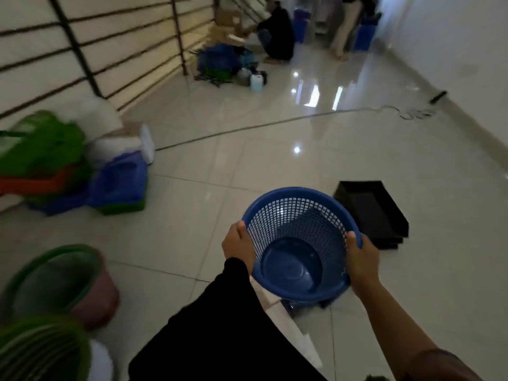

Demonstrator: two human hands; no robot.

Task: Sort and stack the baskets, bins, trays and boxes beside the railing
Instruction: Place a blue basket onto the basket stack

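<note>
The tiled floor (220,166) carries blurred piles of green, orange and blue bins (55,166) along its left edge by the railing (82,50). A stack of black trays (373,213) lies right of centre. Above the floor, 2 hands hold 1 blue mesh basket (297,243): the left hand (238,244) and right hand (361,257) each clasp its rim, fingers curled over.
</note>
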